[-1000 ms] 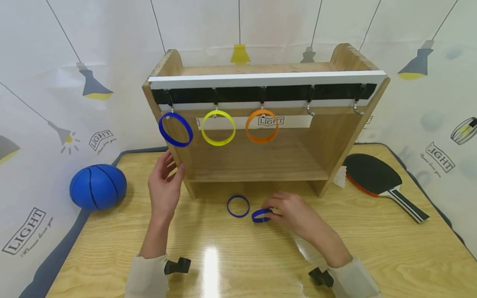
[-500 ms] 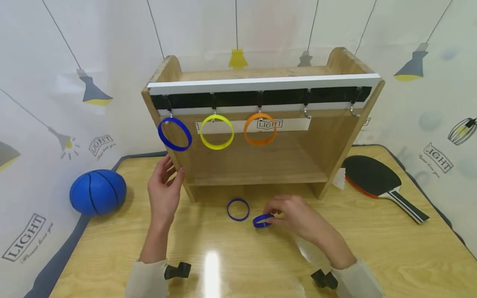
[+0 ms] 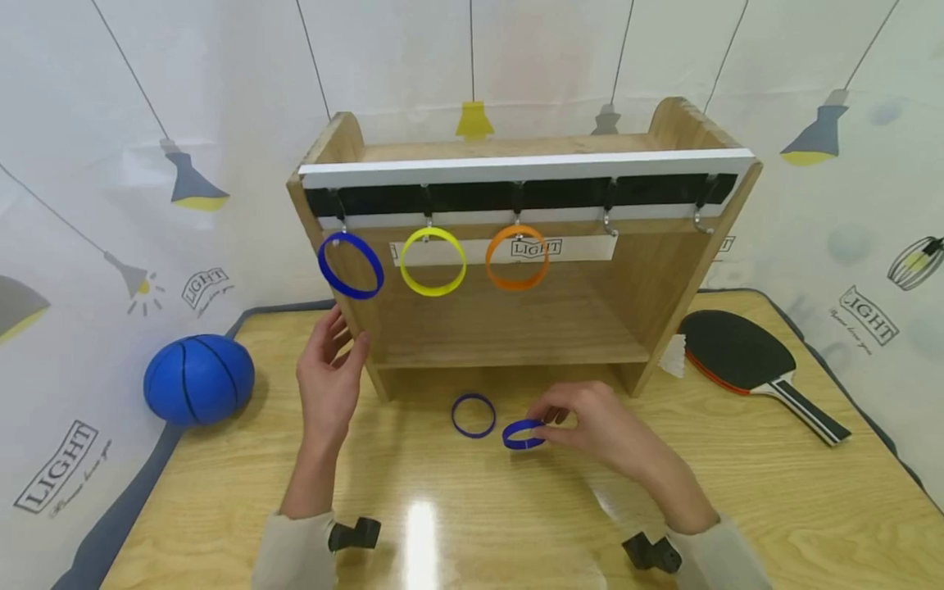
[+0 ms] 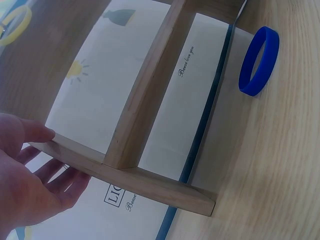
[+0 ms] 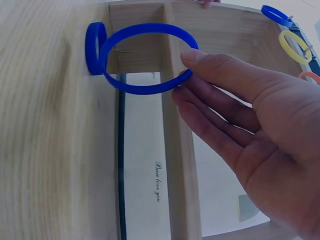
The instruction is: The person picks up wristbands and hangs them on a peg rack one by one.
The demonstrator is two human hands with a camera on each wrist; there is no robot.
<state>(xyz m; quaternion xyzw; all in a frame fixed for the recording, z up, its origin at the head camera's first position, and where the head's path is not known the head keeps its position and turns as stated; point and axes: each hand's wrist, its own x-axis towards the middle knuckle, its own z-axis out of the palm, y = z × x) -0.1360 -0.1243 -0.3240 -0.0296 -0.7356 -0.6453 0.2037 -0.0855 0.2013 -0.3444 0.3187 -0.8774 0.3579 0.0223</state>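
My right hand [image 3: 601, 426] pinches a blue wristband [image 5: 145, 90] by its near side, between thumb and fingertips; in the right wrist view it appears off the table. A second blue wristband [image 3: 474, 415] stands beside it in front of the wooden rack [image 3: 509, 328]. With thumb inside and fingers outside, my left hand [image 3: 328, 389] grips the rack's left side panel [image 4: 125, 177]. From the rack's metal hooks hang a blue band [image 3: 351, 265], a yellow band [image 3: 433, 262] and an orange band [image 3: 517, 258]. The two right hooks [image 3: 701, 220] hold nothing.
A blue ball [image 3: 199, 380] lies on the table [image 3: 479, 524] to the left. At the right is a black table tennis paddle [image 3: 737, 352], with a white scrap [image 3: 674, 356] between it and the rack. A printed backdrop [image 3: 221, 65] encloses the table.
My right hand and its wristband have shifted slightly to the right. The left hand keeps its grip on the rack. The head view has tilted slightly.
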